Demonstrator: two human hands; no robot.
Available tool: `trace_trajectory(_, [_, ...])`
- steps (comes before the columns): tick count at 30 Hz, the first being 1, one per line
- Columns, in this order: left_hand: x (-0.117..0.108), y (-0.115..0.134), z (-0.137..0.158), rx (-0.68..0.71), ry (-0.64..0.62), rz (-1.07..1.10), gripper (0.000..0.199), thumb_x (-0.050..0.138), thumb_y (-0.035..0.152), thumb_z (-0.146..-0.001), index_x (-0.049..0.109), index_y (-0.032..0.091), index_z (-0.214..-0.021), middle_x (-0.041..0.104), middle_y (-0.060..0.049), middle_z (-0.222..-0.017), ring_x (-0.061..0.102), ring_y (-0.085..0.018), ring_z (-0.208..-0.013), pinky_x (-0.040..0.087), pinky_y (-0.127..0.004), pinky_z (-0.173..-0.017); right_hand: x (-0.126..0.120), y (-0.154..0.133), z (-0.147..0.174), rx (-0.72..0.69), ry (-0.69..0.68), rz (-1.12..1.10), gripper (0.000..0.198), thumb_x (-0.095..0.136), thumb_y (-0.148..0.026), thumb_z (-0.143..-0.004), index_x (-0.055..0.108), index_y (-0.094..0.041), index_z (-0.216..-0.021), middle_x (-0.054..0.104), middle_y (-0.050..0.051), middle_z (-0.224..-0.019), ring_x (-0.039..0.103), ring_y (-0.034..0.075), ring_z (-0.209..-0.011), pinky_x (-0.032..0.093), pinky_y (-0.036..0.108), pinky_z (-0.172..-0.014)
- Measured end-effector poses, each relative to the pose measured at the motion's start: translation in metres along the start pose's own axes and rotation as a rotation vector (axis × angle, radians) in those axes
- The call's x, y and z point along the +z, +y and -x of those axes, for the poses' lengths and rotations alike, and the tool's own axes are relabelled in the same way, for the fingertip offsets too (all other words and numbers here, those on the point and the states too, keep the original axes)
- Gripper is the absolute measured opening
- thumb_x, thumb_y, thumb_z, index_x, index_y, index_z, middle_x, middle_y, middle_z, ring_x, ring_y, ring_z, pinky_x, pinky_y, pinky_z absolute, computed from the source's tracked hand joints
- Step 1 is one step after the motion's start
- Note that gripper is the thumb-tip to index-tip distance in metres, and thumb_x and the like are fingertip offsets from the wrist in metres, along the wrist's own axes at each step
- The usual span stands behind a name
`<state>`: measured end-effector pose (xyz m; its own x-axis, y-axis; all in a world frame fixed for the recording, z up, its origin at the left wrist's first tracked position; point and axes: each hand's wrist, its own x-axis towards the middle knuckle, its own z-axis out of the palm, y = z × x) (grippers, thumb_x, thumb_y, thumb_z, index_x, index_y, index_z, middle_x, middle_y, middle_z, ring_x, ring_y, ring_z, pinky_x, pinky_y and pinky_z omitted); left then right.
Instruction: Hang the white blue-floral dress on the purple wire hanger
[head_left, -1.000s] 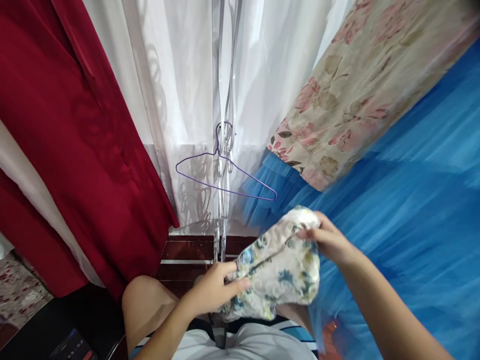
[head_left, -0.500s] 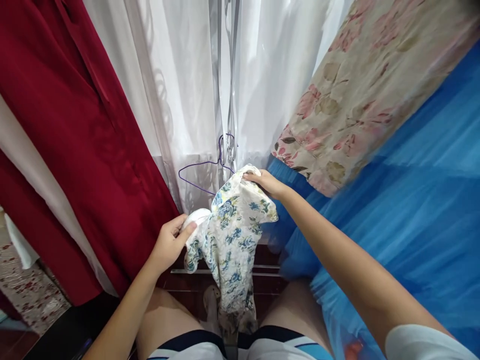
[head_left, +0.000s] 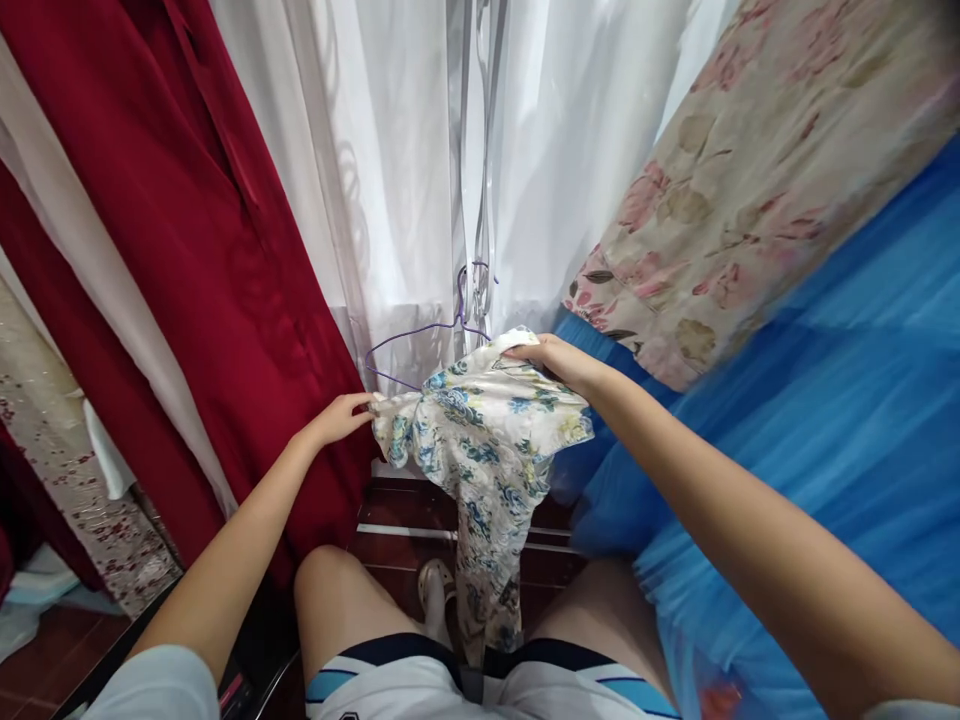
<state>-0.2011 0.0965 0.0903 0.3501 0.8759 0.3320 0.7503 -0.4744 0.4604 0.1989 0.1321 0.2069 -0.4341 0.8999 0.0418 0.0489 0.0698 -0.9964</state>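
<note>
A white garment with blue and yellow flowers hangs between my two hands, its lower part dropping toward my knees. My left hand pinches the sleeve end at its left side. At the upper right edge my right hand grips the garment near its collar or shoulder, thumb on top. Just behind it a purple wire hanger hangs by its hook from pale ribbons; the garment covers the hanger's right part.
Dark red cloth hangs on the left, white curtains behind. On the right are a beige floral cloth and blue tulle. A metal bar runs low above the dark red floor. A black seat shows at lower left.
My hands have moved apart, stretching the garment's upper part sideways. The left hand has risen and gone from the white inner side to the sleeve end. The view has shifted slightly.
</note>
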Motion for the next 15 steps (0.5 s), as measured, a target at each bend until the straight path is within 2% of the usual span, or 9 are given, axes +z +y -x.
trace_trajectory(4, [-0.025,-0.017,-0.042,-0.015,0.067,-0.042,0.032,0.055,0.041,-0.082,0.072,0.019,-0.098,0.074,-0.006,-0.104,0.066,-0.027,-0.100,0.047,-0.037,-0.096,0.004,-0.002,0.002,0.103,0.023,-0.039,0.019,0.077,-0.023,-0.068,0.075,-0.014,-0.085,0.076,0.009,-0.073,0.069,0.022,-0.063,0.055,0.028,-0.055])
trace_trajectory(8, [-0.058,-0.013,-0.067,-0.008,0.159,-0.115,0.034,0.057,0.039,-0.081,0.071,0.018,-0.103,0.072,-0.009,-0.111,0.062,-0.028,-0.108,0.042,-0.040,-0.103,0.002,0.004,-0.005,0.144,0.023,-0.081,0.022,0.077,-0.022,-0.068,0.074,-0.013,-0.087,0.074,0.008,-0.066,0.069,0.023,-0.059,0.057,0.030,-0.055])
trace_trajectory(12, [-0.077,0.021,-0.074,0.028,0.226,-0.200,0.035,0.059,0.032,-0.081,0.068,0.017,-0.110,0.066,-0.012,-0.122,0.053,-0.030,-0.120,0.033,-0.044,-0.110,0.000,0.006,-0.009,0.220,-0.064,-0.178,0.025,0.076,-0.026,-0.071,0.073,-0.015,-0.093,0.075,0.010,-0.072,0.070,0.026,-0.063,0.060,0.035,-0.062])
trace_trajectory(15, [-0.077,0.060,-0.074,0.091,0.173,-0.222,0.028,0.056,0.030,-0.084,0.069,0.018,-0.105,0.067,-0.011,-0.117,0.055,-0.029,-0.117,0.036,-0.040,-0.107,-0.002,0.005,-0.004,0.265,-0.187,-0.278,0.022,0.074,-0.025,-0.075,0.072,-0.016,-0.095,0.077,0.011,-0.083,0.072,0.026,-0.069,0.061,0.039,-0.069])
